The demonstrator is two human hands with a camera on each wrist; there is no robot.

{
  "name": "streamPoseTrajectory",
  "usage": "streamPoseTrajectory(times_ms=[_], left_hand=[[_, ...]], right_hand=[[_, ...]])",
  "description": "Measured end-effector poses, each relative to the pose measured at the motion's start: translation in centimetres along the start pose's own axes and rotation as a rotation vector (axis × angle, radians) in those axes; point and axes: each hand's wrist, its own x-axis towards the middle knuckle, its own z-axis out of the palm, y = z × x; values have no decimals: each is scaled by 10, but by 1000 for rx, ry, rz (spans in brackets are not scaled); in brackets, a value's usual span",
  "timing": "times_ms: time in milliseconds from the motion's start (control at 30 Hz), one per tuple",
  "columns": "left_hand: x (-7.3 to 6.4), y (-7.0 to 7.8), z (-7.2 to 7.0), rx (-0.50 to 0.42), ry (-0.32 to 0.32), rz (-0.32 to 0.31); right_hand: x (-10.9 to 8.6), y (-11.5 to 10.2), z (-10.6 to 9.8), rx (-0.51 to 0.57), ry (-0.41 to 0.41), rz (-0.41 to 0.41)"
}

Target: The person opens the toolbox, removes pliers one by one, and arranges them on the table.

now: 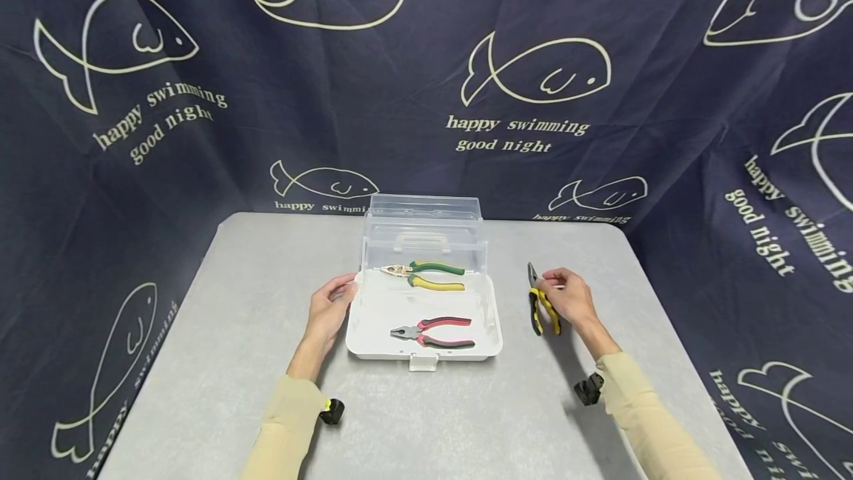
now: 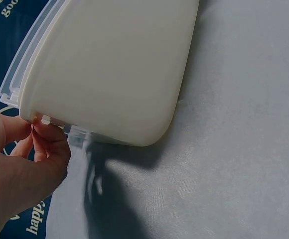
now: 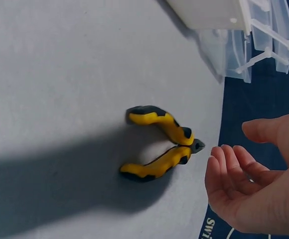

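Observation:
A white plastic toolbox [image 1: 373, 321] stands with its clear lid [image 1: 426, 232] raised at the back. Its left rim near the hinge is pinched between the thumb and fingers of my left hand [image 1: 328, 310], seen close up in the left wrist view. Inside lie green-and-yellow pliers [image 1: 435, 267] toward the rear and red-and-black pliers [image 1: 445, 323] at the front. To the right of the box, black-and-yellow long-nose pliers [image 1: 536, 304] rest on the table, handles spread. My right hand [image 1: 571, 299] hovers by them; in the right wrist view its thumb and fingers [image 3: 229, 169] are apart, holding nothing.
The grey table [image 1: 466, 421] extends around the box to rounded back corners. Dark blue curtains [image 1: 413, 117] printed with fish and lettering hang behind and at both sides. A white latch [image 1: 423, 363] sticks out at the box's front.

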Motion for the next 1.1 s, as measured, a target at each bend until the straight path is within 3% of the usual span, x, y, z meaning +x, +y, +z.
streamPoseTrajectory(times_ms=[1100], left_hand=[[3, -3, -1, -6, -13, 10]], right_hand=[[-10, -52, 4, 233, 7, -126]])
